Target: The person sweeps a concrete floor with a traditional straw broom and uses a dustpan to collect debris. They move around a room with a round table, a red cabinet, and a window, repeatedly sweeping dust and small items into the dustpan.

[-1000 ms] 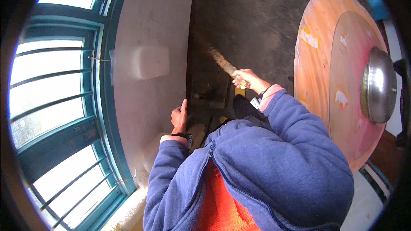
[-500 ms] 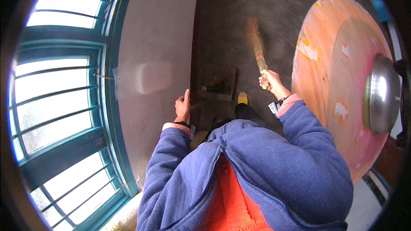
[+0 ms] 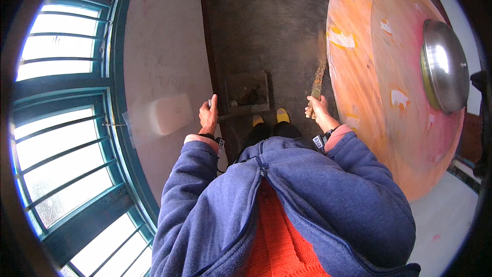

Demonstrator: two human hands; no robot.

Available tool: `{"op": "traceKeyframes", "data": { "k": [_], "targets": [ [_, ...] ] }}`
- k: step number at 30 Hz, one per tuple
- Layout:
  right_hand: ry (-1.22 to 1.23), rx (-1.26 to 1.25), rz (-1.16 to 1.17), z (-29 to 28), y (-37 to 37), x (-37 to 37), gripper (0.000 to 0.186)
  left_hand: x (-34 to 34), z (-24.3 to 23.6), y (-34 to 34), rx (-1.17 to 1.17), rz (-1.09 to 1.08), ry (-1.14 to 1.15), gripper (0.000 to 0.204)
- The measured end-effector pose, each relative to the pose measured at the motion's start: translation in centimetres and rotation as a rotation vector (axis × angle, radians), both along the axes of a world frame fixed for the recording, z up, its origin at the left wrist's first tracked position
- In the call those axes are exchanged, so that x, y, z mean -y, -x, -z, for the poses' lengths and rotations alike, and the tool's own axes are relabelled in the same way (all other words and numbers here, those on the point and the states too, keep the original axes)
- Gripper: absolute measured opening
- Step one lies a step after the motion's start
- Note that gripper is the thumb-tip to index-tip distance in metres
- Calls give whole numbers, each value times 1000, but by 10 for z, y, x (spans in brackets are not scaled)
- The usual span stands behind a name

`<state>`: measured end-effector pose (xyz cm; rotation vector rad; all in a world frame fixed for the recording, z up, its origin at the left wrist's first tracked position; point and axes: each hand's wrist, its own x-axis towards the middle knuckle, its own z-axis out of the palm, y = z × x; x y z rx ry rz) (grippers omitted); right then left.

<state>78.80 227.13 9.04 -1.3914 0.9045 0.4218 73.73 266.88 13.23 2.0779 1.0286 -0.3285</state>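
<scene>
My right hand (image 3: 321, 110) is closed around the short, bound handle of a hand broom (image 3: 319, 78). The broom's bristles point away from me and blur beside the edge of the round table. On the left, my left hand (image 3: 208, 116) is closed with its thumb up, around a small grey handle end. A pale bar runs from below this hand to a square dustpan (image 3: 268, 92) on the dark floor, so the handle seems to belong to it. Dark bits of debris (image 3: 251, 95) lie in the dustpan.
A round wooden table (image 3: 353, 79) under clear plastic stands at the right, bearing a shiny metal lid or bowl (image 3: 446, 66). To the left are a pale wall (image 3: 159, 36) and a barred teal window (image 3: 110, 138). My yellow-toed shoes (image 3: 282, 116) are on the concrete floor (image 3: 266, 20).
The broom has swung right, nearer the table edge. My view has shifted, so the table sits further left and higher, and both shoes show. Each hand keeps its hold.
</scene>
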Motion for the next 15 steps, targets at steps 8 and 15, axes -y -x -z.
{"op": "traceKeyframes", "data": {
  "k": [8,15],
  "targets": [
    [179,-100,-396,37,0,-32,41,-16,11,-37,-6,302,-82,66],
    [360,-110,-827,19,63,-43,73,-26,17,-74,9,438,-173,62]
  ]
}}
